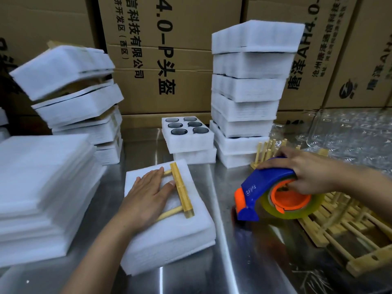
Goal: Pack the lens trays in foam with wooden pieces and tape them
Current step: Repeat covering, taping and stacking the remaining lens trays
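A: Left hand (148, 194)?
B: Laid flat with fingers straight, pressed on the wooden piece (182, 189), which is set on top of the foam pack (169, 230) at the front of the steel table (233, 262).
A: Right hand (305, 172)?
B: Curled round the tape dispenser (265, 187), which is held right of the pack and apart from it. Whether its nose touches the table cannot be told.
A: Lens trays?
B: One open lens tray (186, 132) is seen behind the pack, with six dark lenses seated in it. A tall foam stack (250, 92) is placed at its right, a leaning stack (70, 92) at its left.
A: Rest?
B: Foam sheets (42, 177) are piled far left, wooden frames (339, 230) are heaped right, and cardboard boxes (161, 60) are lined up behind.
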Demonstrator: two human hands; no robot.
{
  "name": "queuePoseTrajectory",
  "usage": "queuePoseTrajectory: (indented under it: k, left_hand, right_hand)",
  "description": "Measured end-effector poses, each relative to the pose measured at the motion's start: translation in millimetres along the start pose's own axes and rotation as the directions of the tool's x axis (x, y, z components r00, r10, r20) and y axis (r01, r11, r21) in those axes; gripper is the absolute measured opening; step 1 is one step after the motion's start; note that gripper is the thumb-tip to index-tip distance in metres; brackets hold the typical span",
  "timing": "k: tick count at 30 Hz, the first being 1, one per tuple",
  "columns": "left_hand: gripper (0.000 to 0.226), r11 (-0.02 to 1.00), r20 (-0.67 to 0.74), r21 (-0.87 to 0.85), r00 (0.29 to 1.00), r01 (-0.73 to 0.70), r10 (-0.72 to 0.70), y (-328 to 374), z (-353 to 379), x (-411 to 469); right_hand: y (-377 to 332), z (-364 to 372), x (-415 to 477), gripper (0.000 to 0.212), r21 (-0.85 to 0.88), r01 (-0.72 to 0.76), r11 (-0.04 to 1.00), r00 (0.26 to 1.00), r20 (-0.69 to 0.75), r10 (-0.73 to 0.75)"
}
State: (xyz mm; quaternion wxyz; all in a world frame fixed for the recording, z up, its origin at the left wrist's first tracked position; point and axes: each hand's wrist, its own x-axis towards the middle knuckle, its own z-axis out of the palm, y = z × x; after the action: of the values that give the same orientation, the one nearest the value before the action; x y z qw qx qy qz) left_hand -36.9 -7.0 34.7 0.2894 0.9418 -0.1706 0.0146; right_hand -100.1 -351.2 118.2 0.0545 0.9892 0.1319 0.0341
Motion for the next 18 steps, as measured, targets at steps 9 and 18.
queuePoseTrajectory:
  k: [9,18]
  left_hand:
    - [0.058,1.0,0.008,0.016,1.0,-0.008,0.008,3,1,1]
    - [0.062,0.991,0.061,0.134,0.998,-0.001,-0.007,8,3,5]
  right_hand:
    - [-42,25,2,0.069,-0.297,-0.223,0.928,0.848,-0.529,0.035]
    - [-108,82,-10,0.085,-0.196,-0.343,0.919,0.834,-0.514,0.201]
